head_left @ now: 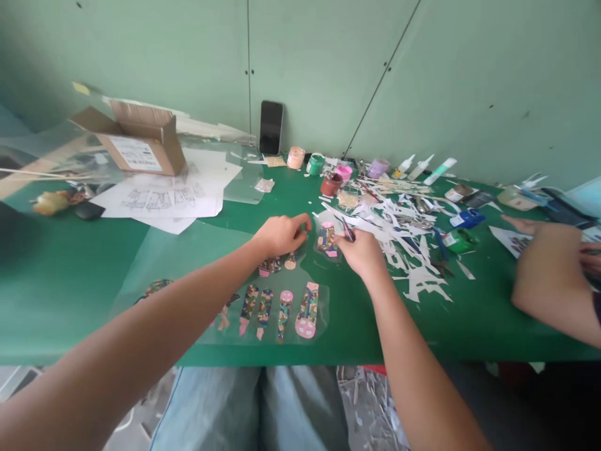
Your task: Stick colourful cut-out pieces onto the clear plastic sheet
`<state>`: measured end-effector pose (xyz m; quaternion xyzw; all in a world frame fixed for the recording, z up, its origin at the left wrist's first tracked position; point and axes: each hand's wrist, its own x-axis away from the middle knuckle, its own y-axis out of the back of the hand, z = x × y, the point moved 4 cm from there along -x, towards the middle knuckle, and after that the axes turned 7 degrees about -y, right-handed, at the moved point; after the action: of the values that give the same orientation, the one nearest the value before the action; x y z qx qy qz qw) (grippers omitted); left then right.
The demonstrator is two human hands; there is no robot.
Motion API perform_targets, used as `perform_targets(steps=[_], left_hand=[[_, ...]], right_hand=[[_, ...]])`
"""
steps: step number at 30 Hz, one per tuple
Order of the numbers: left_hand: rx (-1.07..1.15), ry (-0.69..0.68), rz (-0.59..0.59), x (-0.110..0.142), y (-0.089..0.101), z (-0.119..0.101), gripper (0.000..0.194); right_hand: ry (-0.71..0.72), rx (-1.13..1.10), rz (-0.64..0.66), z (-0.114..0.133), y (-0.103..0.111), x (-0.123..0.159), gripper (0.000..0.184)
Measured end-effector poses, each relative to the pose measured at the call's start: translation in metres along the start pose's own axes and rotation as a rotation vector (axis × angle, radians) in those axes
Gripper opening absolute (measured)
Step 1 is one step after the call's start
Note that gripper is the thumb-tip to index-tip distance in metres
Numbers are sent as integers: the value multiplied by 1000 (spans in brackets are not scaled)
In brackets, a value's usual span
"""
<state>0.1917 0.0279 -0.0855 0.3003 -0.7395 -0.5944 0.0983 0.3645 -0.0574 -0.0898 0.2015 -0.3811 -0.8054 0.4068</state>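
My left hand [283, 236] rests over a clear plastic sheet [188, 250], its fingers curled; what they grip, if anything, is hidden. Several camouflage-patterned cut-outs with pink ends lie on the sheet, among them a long piece with a round pink end [307, 311]. My right hand [364, 254] is closed around a slim dark tool [348, 230] whose kind I cannot make out. By its thumb and fingertips, a small piece of clear film [320, 252] carries another camouflage cut-out [327, 238]. This film lies just right of my left hand.
White paper scraps [408, 232] are heaped to the right. Paint jars [332, 184] and glue bottles [420, 168] stand behind. A phone [271, 127] leans on the wall; an open cardboard box [145, 147] and printed sheets [162, 194] are back left. Another person's arm [547, 269] reaches in at right.
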Motion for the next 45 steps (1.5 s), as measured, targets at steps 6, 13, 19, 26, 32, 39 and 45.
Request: perform_targets(steps=[6, 13, 19, 26, 32, 39, 45], left_hand=[[-19, 39, 28, 1, 3, -1, 30], [38, 79, 4, 1, 6, 0, 27], [295, 90, -94, 2, 8, 5, 21], [837, 193, -334, 0, 12, 28, 17], [1250, 320, -513, -3, 40, 56, 23], [1607, 287, -671, -2, 96, 94, 12], [1442, 94, -899, 25, 171, 127, 31]], right_hand=[[-26, -20, -65, 0, 1, 17, 45], [508, -165, -30, 25, -7, 82, 28], [718, 161, 297, 32, -30, 108, 37], [682, 219, 306, 40, -28, 106, 34], [698, 232, 291, 41, -31, 106, 34], [689, 255, 286, 39, -32, 106, 36], [688, 260, 276, 37, -35, 106, 35]])
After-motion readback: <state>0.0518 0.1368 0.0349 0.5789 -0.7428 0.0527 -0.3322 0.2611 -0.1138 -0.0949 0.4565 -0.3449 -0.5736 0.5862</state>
